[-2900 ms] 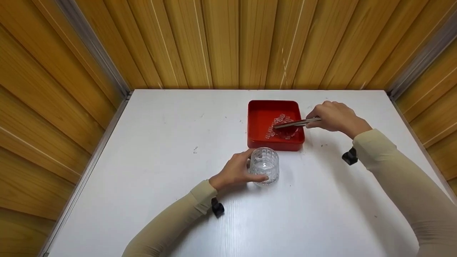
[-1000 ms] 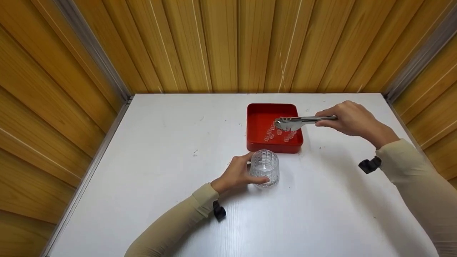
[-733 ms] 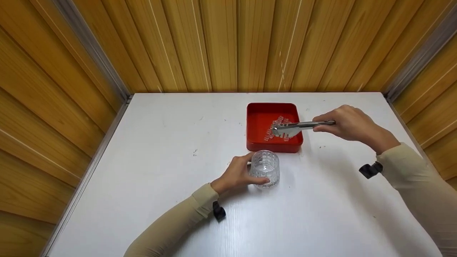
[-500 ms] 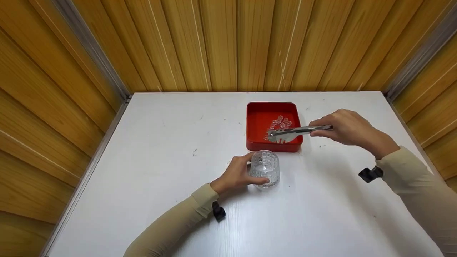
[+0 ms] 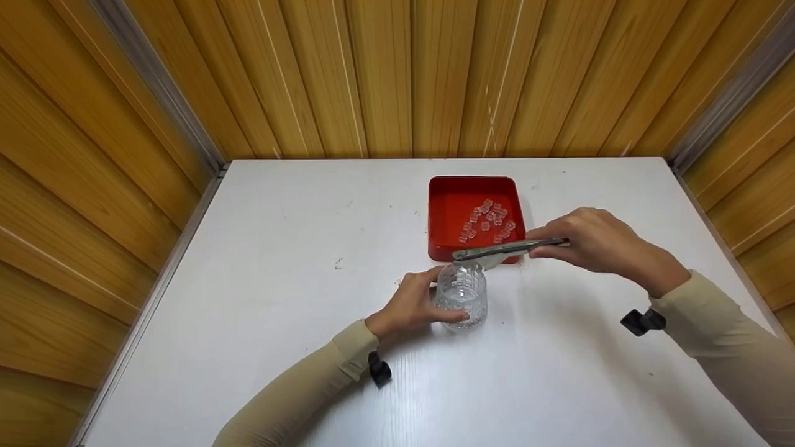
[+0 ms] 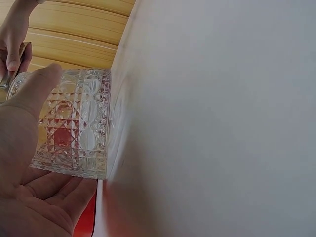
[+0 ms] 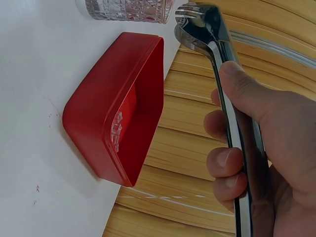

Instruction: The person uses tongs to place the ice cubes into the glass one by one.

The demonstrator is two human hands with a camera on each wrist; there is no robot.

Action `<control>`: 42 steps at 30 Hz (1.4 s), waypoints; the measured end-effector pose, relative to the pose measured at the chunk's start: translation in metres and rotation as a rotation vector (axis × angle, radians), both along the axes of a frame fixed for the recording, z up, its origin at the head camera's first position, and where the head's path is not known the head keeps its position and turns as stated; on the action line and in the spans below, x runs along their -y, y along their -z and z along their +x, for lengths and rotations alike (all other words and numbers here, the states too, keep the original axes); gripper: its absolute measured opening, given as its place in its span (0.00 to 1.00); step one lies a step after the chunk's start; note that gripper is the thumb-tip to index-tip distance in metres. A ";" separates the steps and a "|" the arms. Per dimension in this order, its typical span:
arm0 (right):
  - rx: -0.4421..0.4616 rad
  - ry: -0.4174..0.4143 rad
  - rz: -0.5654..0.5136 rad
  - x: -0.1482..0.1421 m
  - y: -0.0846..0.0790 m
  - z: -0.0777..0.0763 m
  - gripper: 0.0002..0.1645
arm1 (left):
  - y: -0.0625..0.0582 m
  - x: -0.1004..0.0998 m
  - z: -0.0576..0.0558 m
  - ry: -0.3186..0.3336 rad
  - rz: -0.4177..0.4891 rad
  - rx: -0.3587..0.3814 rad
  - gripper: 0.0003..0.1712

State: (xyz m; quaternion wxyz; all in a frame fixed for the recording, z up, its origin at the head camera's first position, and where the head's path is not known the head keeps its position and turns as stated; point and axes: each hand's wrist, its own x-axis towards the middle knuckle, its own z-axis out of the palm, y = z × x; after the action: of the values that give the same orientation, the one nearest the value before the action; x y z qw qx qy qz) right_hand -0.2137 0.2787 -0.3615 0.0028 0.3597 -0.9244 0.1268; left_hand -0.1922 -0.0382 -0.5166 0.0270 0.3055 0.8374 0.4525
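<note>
My left hand [image 5: 413,302] holds a clear, patterned drinking glass [image 5: 463,301] upright on the white table, thumb in front and fingers behind. In the left wrist view the glass [image 6: 74,123] shows its cut pattern. My right hand [image 5: 599,248] grips metal food tongs [image 5: 506,249], their tips over the glass's far rim. The right wrist view shows the tongs' [image 7: 227,89] arms squeezed close together, with the scalloped tips near each other; I cannot tell whether a cube is between them. Several small clear cubes [image 5: 486,225] lie in a red square tray [image 5: 444,211] behind the glass.
The white table [image 5: 310,248] carries the tray and glass. Yellow wood-look panels [image 5: 372,81] stand at the back and both sides, with grey metal posts [image 5: 168,93] in the corners. Small dark marks [image 5: 338,264] dot the tabletop left of the tray.
The tongs rose from among the cubes, then came forward over the tray's near edge to the glass rim. The right hand moved with them; the left hand kept hold of the glass in place.
</note>
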 end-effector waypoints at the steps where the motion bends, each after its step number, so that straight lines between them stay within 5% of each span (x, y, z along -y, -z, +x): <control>1: -0.003 -0.008 0.000 0.001 0.000 0.001 0.19 | 0.000 0.000 0.000 0.001 0.004 -0.001 0.46; 30: -0.008 -0.009 -0.029 0.002 0.005 0.005 0.22 | 0.001 0.000 0.001 -0.010 0.003 0.020 0.44; 42: -0.100 -0.009 -0.028 0.000 0.001 -0.006 0.20 | -0.001 0.001 0.003 -0.013 -0.021 0.000 0.46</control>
State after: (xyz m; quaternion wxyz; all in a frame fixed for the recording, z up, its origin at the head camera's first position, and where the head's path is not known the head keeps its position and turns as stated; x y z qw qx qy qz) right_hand -0.2201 0.2789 -0.3622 0.0534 0.3698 -0.9196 0.1217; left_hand -0.1891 -0.0394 -0.5155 0.0273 0.2995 0.8441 0.4439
